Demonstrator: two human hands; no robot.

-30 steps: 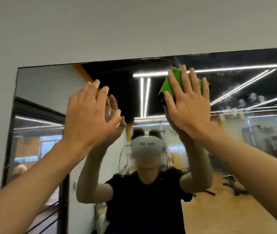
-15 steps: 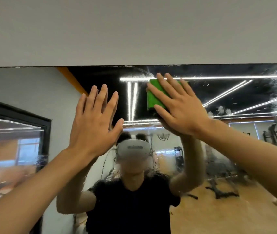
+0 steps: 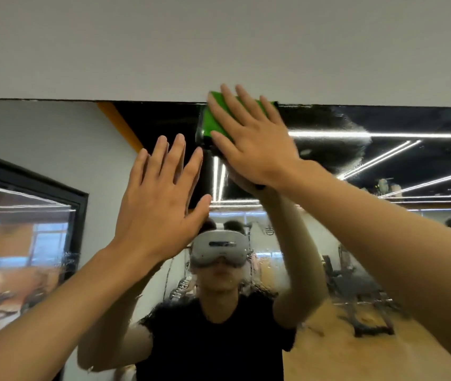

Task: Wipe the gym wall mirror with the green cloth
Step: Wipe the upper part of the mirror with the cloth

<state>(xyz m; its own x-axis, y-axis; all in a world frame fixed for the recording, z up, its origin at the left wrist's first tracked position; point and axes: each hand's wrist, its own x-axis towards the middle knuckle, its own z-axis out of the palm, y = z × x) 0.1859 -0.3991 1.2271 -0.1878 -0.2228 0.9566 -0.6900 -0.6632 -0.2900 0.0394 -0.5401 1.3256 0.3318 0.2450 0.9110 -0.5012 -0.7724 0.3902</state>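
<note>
Head view: right hand [image 3: 249, 144] is raised, grip wide, fingers straight and spread, palm and fingers pressing the cloth [image 3: 213, 122] flat against the mirror [image 3: 54, 127]. Cloth is green and folded, pinned by pressure alone. It sits right at the mirror's top edge, its upper corner lapping onto the wall [image 3: 219, 45] above. Two fingertips cross that edge line too. Left hand [image 3: 158, 199] is below and left of the cloth, apart from it. Its grip is also wide, fingers straight and close together, palm toward the glass, holding nothing; cannot tell if it touches the glass. Glass runs on to the left, right and down from the cloth. Wet smears [image 3: 337, 127] lie right of the right hand, along the top edge.
</note>
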